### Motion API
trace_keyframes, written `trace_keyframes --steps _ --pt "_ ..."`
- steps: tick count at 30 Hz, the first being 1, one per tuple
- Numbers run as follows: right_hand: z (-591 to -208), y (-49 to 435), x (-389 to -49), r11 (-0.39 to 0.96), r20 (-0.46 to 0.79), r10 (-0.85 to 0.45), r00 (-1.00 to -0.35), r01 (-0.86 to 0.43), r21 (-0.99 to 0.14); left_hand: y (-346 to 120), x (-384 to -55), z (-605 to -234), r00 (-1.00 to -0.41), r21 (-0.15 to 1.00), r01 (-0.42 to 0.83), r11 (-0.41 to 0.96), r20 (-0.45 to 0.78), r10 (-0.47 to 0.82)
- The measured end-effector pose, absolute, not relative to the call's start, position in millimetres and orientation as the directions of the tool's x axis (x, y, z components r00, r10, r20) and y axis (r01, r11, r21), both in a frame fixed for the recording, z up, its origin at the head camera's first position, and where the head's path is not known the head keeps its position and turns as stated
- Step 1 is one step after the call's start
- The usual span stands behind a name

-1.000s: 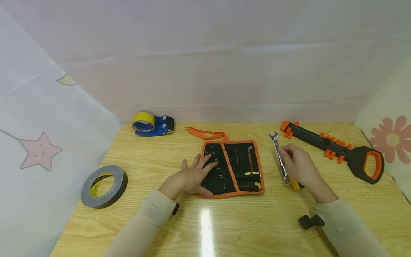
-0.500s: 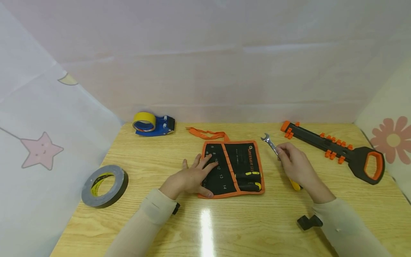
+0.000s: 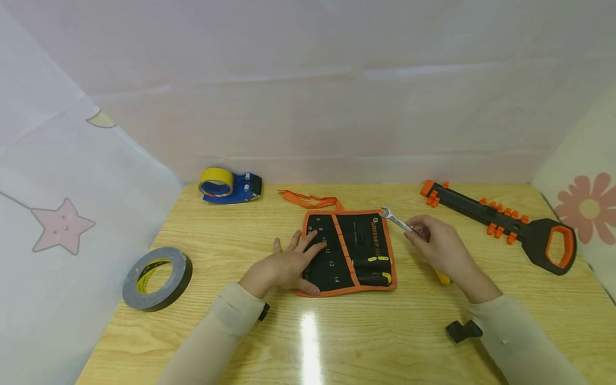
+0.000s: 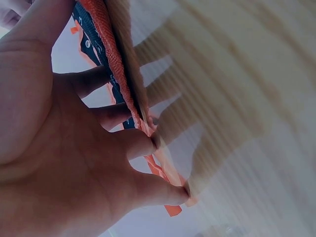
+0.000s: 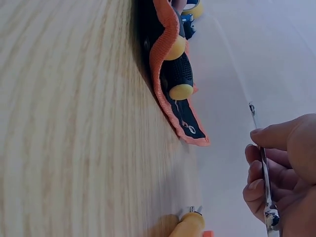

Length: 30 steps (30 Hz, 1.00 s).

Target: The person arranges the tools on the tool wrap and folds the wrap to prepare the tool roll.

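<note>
A black tool pouch [image 3: 356, 235] with orange edging lies open at mid-table, numbers printed down its left half. Two yellow-and-black handles [image 5: 178, 76] sit in its right-hand pockets. Spread across the pouch's left side is my left hand [image 3: 284, 267], fingers extended and resting on the fabric; the left wrist view [image 4: 98, 148] shows the same hand at the orange edge. My right hand [image 3: 443, 248] pinches a chrome wrench [image 3: 395, 219] between thumb and fingers, its open end over the pouch's upper right corner. Below that hand lies a yellow-handled tool [image 3: 443, 277], mostly hidden.
A blue tape dispenser [image 3: 243, 187] with yellow tape stands at the back left. Near the left edge lies a grey tape roll [image 3: 154, 279]. A black-and-orange holder with clips [image 3: 505, 222] lies on the right. An orange tie strap [image 3: 313, 201] trails behind the pouch.
The right hand has lifted the wrench off the table beside the yellow-handled tool and swung its open end left to the pouch's corner. The left hand stays in place.
</note>
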State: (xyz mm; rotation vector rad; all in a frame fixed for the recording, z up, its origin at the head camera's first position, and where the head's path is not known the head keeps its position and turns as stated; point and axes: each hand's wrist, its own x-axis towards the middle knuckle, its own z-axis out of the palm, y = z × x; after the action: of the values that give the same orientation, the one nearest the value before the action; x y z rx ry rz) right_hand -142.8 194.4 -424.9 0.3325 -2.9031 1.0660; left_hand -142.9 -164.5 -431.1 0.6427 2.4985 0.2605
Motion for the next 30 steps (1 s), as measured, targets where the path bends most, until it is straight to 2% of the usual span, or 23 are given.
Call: trace_keyframes --steps 15,22,30 --pt "-433 188 -148 0.736 0.200 -0.362 -0.911 -0.411 -0.539 -165 -144 -432 -0.737 0.311 0.389 0.867 -0.459 0.496" --pt "-441 184 -150 0.725 0.189 -0.442 -0.877 -0.474 -0.500 -165 -144 -433 -0.739 0.307 0.390 0.868 -0.459 0.494" --pt "-444 177 -153 0.704 0.152 -0.498 -0.854 -0.500 -0.505 -164 -144 -432 -0.741 0.303 0.393 0.868 -0.455 0.494"
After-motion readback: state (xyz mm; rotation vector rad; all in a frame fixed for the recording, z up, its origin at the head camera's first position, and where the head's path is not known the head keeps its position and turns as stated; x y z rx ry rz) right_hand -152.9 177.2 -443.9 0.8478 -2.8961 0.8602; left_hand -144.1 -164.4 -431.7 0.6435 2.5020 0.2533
